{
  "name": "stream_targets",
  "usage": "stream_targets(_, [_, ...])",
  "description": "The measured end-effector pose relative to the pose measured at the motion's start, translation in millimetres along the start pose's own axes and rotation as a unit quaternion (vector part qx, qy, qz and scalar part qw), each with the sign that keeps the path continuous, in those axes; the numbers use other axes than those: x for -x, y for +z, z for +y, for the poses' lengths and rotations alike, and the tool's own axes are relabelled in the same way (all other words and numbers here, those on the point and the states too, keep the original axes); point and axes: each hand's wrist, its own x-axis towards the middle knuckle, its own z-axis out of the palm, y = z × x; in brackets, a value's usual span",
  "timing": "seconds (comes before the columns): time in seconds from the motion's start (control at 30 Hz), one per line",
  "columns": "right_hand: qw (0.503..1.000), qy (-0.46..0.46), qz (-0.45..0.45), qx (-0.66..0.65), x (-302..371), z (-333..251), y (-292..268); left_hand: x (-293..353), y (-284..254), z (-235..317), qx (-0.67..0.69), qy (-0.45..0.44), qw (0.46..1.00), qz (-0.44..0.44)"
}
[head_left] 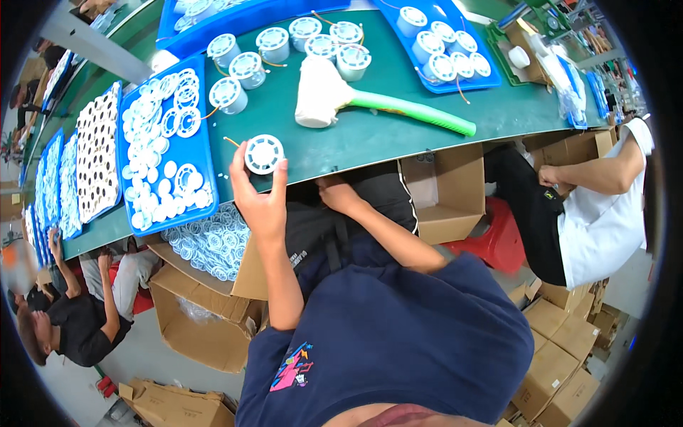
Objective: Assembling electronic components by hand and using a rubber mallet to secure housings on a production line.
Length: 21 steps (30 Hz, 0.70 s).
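My left hand (260, 206) grips a round white housing with a slotted cap (264, 154) at the near edge of the green table, thumb on one side and fingers on the other. A thin orange wire sticks out beside it. Below the table edge, near my lap, is my right hand (338, 194); its fingers are mostly hidden. A mallet (321, 96) with a white head and green handle lies on the table to the right of the housing. Beyond it stand several similar capped cylinders (272, 44) with thin wires.
To the left, a blue tray (208, 153) holds white discs and slotted rings. Another blue tray (441, 87) at the back right carries capped cylinders. A cardboard box (249, 274) of pale rings sits under the table edge. A person in a white shirt (605, 228) sits at the right.
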Motion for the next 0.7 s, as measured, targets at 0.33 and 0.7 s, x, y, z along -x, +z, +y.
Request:
stream_targets(0.33, [0.987, 0.138, -0.075, 0.016, -31.4, -24.1, 46.4, 9.5, 1.6, -0.8, -0.051, -0.052, 0.995, -0.069])
stream_targets(0.7, [0.972, 0.082, -0.22, 0.016, -35.5, -36.1, 34.3, 19.0, 2.1, -19.6, -0.029, -0.05, 0.996, -0.073])
